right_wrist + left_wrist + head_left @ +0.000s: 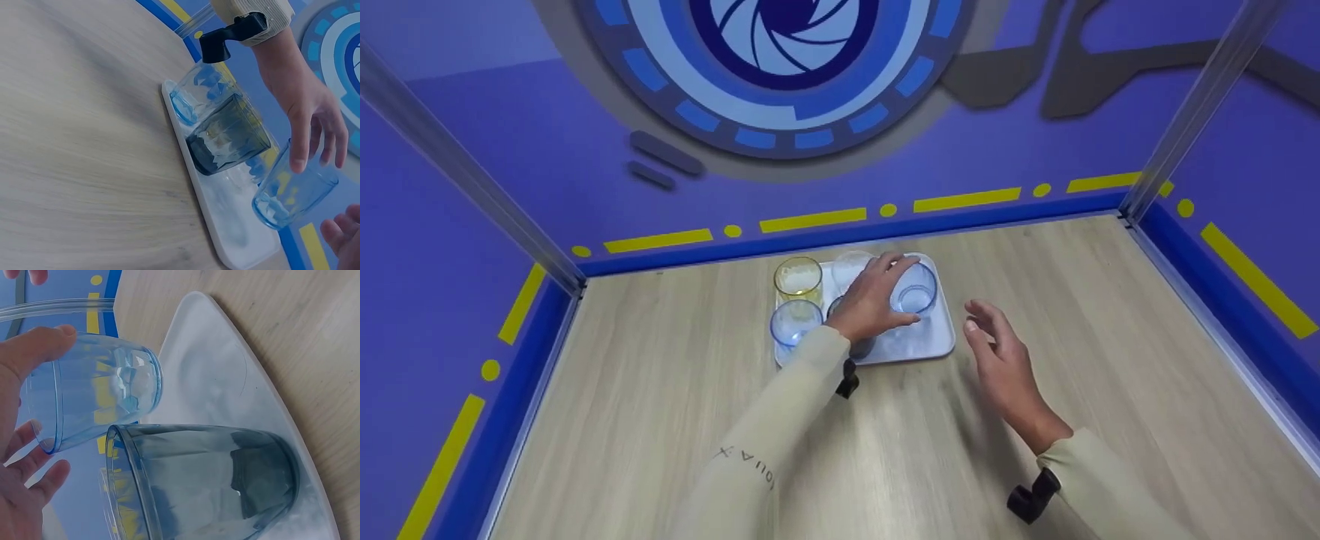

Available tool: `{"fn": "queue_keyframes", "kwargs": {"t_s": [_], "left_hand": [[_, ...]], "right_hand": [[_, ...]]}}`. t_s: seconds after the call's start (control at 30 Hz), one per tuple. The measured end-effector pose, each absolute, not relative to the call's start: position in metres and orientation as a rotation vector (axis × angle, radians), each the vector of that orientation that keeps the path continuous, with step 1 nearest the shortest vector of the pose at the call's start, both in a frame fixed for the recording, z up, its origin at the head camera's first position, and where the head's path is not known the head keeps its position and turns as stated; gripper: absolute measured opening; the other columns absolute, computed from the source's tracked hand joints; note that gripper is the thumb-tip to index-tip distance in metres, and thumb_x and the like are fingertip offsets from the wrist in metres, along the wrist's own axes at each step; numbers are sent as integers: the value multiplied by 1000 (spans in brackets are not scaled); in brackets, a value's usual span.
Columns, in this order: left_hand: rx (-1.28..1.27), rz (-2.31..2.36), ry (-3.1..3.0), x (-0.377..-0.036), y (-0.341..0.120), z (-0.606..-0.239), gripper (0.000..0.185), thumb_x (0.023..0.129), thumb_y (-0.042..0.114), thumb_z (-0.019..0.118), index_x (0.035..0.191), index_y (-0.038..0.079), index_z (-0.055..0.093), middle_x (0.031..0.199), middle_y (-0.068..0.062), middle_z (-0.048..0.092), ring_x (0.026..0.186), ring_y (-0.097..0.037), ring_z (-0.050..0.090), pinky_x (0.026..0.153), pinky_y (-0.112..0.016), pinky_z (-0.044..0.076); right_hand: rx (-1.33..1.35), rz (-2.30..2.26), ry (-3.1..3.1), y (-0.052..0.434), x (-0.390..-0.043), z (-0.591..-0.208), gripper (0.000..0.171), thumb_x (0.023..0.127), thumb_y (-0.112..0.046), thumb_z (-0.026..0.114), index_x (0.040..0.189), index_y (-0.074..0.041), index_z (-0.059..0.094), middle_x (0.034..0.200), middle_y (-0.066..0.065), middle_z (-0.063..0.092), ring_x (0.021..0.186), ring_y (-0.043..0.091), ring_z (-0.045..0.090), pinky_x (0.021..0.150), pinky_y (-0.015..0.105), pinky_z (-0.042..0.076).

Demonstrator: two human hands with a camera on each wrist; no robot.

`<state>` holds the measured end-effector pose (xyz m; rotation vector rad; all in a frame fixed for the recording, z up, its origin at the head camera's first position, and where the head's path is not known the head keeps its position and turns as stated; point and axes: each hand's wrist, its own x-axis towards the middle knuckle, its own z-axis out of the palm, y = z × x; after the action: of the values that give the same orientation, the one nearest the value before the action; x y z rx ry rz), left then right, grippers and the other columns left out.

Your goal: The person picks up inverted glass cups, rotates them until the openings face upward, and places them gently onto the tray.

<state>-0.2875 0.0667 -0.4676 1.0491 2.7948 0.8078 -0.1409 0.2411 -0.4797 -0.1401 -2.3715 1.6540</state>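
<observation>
My left hand (872,301) reaches over a white tray (911,347) and grips a light blue glass (916,291) near its rim. In the left wrist view the thumb lies along one side of that upright glass and the fingers curve round the other. Its base is close over the tray's right part. A dark grey glass (214,478) stands beside it, mostly hidden under the left hand in the head view. Just right of the tray, my right hand (1003,367) hovers with loosely bent fingers and holds nothing.
On the tray's left side are a yellow glass (798,279) at the back and another blue glass (796,327) in front. A clear glass (851,268) stands at the back middle. The wooden table (660,420) ends at blue-purple panel walls (780,195) behind and at both sides.
</observation>
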Motion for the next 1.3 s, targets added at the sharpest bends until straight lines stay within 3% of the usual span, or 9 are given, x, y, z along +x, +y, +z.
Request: {"fn": "queue_keyframes", "kwargs": {"t_s": [0.33, 0.7, 1.3], "left_hand": [[944, 786, 2806, -291, 65, -470, 84, 77, 42, 80, 148, 29, 36, 150, 3, 38, 137, -17, 38, 115, -39, 35], [870, 724, 2789, -295, 71, -474, 83, 80, 44, 77, 149, 29, 34, 152, 4, 36, 139, -17, 36, 117, -42, 32], [872, 684, 2824, -301, 74, -480, 75, 81, 43, 76, 144, 25, 41, 148, 2, 42, 137, -17, 39, 117, -41, 30]], "right_hand": [[-110, 1675, -2379, 232, -145, -481, 45, 102, -28, 47, 143, -10, 42, 145, 8, 49, 136, 25, 45, 107, 44, 38], [-79, 1636, -2451, 236, -141, -479, 48, 102, -33, 46, 144, -10, 41, 149, 9, 44, 138, 26, 40, 113, 51, 34], [-41, 1490, -2520, 236, -141, -472, 50, 101, -33, 49, 145, -10, 41, 148, 14, 44, 129, 38, 50, 103, 54, 44]]}}
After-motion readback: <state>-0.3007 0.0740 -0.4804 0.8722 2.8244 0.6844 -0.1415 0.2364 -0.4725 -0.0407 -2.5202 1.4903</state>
